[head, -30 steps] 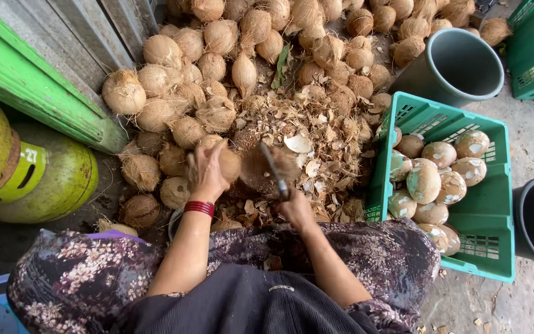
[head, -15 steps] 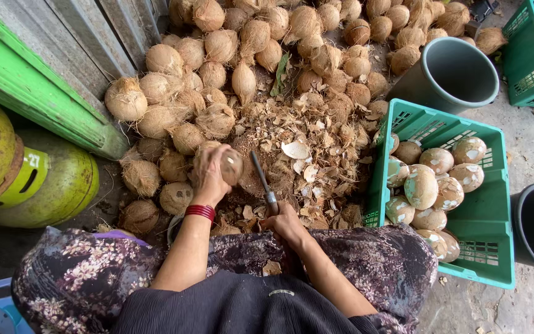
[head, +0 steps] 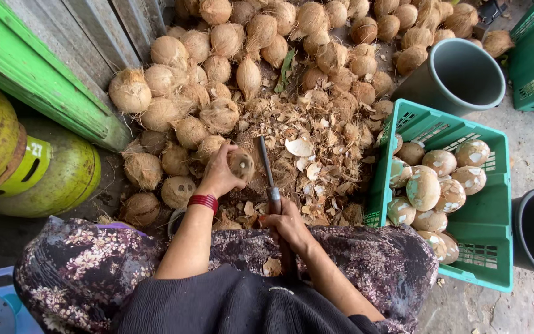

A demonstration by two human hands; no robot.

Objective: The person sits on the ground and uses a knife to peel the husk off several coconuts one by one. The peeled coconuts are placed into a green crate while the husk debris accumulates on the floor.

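We see the left hand (head: 219, 175) gripping a coconut (head: 240, 164); the right hand (head: 285, 221) fisted on a knife (head: 267, 173) (blade toward 12 o'clock), crate (head: 495, 247) rim at 3.

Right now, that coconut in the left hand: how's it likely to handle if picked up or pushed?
The coconut looks round, so it would probably roll if pushed. Its brown fibrous skin likely grips well; the left hand holds it with fingers alone. It seems rigid and hard-shelled, judging by the shell chips nearby.

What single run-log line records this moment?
left hand: holds coconut | right hand: grips knife, blade up | green crate: peeled coconuts
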